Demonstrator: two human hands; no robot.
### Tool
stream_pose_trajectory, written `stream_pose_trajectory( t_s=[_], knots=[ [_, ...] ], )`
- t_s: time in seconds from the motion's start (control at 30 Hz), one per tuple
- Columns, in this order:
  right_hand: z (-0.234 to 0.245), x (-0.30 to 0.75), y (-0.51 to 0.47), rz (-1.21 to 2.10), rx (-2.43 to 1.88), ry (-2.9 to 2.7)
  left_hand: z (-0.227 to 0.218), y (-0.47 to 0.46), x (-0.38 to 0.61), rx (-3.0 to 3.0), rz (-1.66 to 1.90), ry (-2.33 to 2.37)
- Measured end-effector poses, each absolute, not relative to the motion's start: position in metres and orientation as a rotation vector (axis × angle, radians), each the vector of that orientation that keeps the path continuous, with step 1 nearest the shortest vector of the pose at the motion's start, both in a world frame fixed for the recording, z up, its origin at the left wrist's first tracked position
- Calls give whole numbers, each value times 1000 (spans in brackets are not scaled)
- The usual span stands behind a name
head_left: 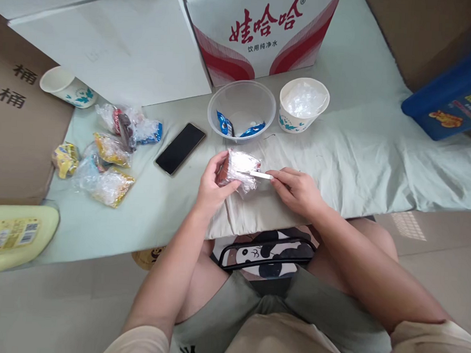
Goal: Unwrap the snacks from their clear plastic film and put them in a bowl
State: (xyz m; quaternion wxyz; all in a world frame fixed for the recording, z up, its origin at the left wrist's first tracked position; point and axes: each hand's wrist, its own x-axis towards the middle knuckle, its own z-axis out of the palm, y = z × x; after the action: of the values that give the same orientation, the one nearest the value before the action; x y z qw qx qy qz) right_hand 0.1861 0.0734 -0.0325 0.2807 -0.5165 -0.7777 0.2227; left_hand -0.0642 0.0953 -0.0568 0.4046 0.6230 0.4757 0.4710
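Observation:
My left hand (212, 190) is closed around the left side of a small packet wrapped in clear plastic (242, 166), with some reddish-brown showing through. My right hand (300, 191) pinches the handle of a slim white utility knife (264, 175). The knife's thin tip points left and lies over the wrapping; whether it has gone through the plastic I cannot tell. Just beyond the packet stands a clear plastic bowl (215, 104) with two blue snack packets (252, 130) in it. To the bowl's right, a paper tub (295, 123) holds crumpled clear plastic.
On the left, several plastic-wrapped snacks (112, 149) lie beside a black phone (180, 148). A paper cup (68, 86) rests behind them. White cartons (262, 35) line the back. A yellow jug (17, 233) and a blue container (449, 93) flank the cloth-covered table (379, 147).

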Motion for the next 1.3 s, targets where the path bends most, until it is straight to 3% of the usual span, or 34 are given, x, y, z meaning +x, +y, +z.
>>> stream_pose_trajectory(
  t_s=[0.27,0.53,0.67,0.87,1.03,1.3],
  knots=[
    [-38,213,83,374,-1643,-1978,-53,101,-81,1386,1303,1190],
    [-47,214,87,26,-1817,-1815,-39,84,-56,1672,1006,1139],
    [-40,202,82,209,-1583,-1923,-32,89,-62,1592,1233,1245],
    [-41,175,71,566,-1153,-2111,-25,86,-61,1362,1123,1380],
    [-44,168,68,591,-1147,-2071,-18,84,-55,953,1116,1229],
    [-35,187,75,666,-1377,-1615,-21,94,-67,942,1235,1365]
  ],
)
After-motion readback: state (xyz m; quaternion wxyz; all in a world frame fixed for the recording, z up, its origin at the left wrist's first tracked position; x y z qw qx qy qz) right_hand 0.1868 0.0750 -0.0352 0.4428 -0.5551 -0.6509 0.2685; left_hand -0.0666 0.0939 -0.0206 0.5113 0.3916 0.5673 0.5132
